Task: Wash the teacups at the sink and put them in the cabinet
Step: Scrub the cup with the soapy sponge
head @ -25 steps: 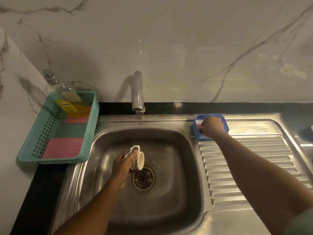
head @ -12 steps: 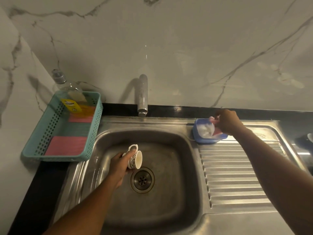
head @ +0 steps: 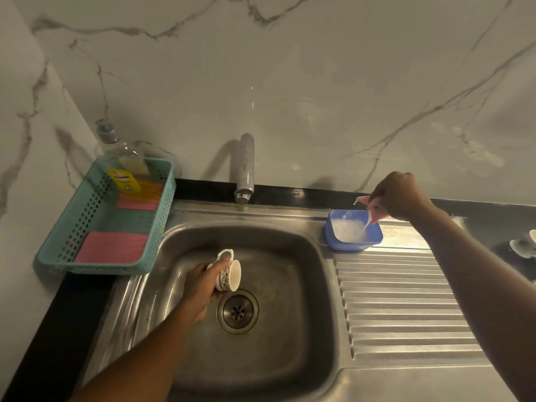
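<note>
Lying with its mouth toward frame right, the white patterned ceramic teacup (head: 228,274) was gripped by the left hand (head: 200,282), facing the soapy pink cloth (head: 374,210) pinched by the right hand (head: 401,195).

Two arms are all that shows of the person. The left forearm (head: 139,361) and the right forearm (head: 475,271) are bare right up to the picture's edge, both slender. The left hand (head: 200,288) and right hand (head: 401,195) are bare too (in this dim light, fine detail on them cannot be made out), knuckles rounded on the right.
</note>
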`<move>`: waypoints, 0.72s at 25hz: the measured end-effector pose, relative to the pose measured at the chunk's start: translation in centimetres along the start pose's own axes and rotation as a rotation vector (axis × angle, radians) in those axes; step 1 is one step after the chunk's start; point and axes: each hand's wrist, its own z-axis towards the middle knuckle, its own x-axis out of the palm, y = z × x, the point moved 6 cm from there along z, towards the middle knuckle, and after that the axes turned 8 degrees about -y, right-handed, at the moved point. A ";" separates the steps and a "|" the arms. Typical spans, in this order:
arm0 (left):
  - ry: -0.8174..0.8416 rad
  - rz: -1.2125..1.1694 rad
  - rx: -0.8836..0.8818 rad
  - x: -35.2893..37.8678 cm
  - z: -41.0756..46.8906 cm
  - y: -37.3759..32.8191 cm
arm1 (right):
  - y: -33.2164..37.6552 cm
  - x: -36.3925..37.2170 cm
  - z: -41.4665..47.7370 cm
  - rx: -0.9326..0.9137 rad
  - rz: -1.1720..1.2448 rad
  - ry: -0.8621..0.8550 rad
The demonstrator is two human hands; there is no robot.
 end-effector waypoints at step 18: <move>0.054 -0.259 -0.196 0.9 -0.9 0.3 | 6.7 9.1 -11.2 0.691 1.496 0.104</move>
